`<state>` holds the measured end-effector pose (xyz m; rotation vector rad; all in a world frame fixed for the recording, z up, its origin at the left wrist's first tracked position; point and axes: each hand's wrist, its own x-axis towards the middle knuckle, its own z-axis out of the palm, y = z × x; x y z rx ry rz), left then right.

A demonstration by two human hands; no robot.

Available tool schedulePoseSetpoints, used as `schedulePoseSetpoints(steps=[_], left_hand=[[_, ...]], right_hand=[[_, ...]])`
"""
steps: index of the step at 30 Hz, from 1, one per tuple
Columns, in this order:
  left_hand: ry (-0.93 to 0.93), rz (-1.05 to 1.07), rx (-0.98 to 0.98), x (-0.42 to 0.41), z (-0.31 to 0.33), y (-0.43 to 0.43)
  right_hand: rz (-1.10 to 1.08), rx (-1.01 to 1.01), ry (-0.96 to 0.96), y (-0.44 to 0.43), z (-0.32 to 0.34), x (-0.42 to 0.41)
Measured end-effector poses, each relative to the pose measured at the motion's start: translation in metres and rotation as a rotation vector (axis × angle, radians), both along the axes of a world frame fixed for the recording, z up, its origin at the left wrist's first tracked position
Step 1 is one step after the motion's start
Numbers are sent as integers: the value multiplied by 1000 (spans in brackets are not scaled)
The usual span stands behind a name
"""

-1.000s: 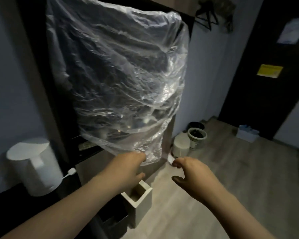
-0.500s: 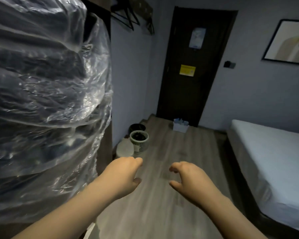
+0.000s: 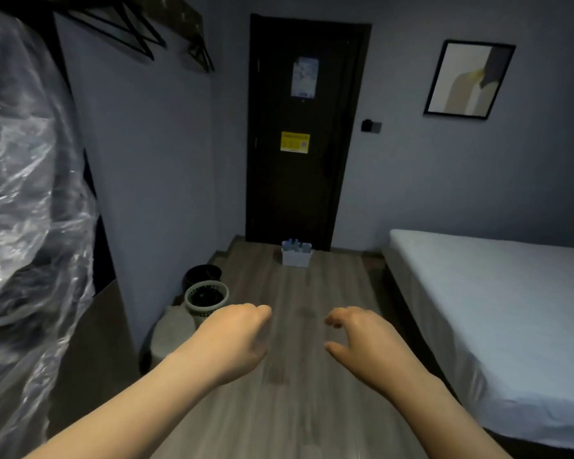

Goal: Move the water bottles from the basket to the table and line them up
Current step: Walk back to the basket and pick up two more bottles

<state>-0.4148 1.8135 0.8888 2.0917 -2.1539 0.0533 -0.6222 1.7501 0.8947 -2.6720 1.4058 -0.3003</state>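
View swings off plastic-wrapped rack [image 3: 20, 193]; basket [image 3: 296, 258] of water bottles [image 3: 295, 244] now well ahead of left hand [image 3: 236, 339] and right hand [image 3: 362, 342], both empty, loosely curled. Fetching not yet begun.

Far end: the basket [image 3: 296, 258] is standing on the floor [image 3: 295, 409] at the foot of the door [image 3: 304, 193], with the water bottles [image 3: 294, 244] sitting in it.
Door: two sheets [image 3: 305, 77] are hanging on it, one above the other.
Right side: the bed [image 3: 497, 309] is lying along the wall, reaching from the far wall towards me.
Left side: the plastic cover [image 3: 24, 193] is hanging closest to me; the bins [image 3: 206, 298] are standing past it by the wall, one behind the other.
Middle: the left hand [image 3: 236, 342] and right hand [image 3: 365, 342] are hovering side by side over the floor, apart, well short of the basket.
Walls: the picture [image 3: 469, 79] is hanging right of the door, above the bed; the hangers [image 3: 123, 31] are hanging high on the left.
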Motion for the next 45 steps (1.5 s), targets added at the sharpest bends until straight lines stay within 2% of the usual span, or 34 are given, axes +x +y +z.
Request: schedulePoseSetpoints(steps=[3, 14, 29, 45], left_hand=[[-19, -8, 8, -7, 9, -60], [108, -19, -31, 7, 18, -248], [136, -88, -30, 128, 41, -536], [152, -66, -29, 175, 48, -821]], right_hand=[[-3, -1, -7, -61, 5, -4], [-4, 15, -18, -250, 10, 11], [-60, -11, -62, -518, 30, 140], [19, -36, -130, -825, 21, 195]])
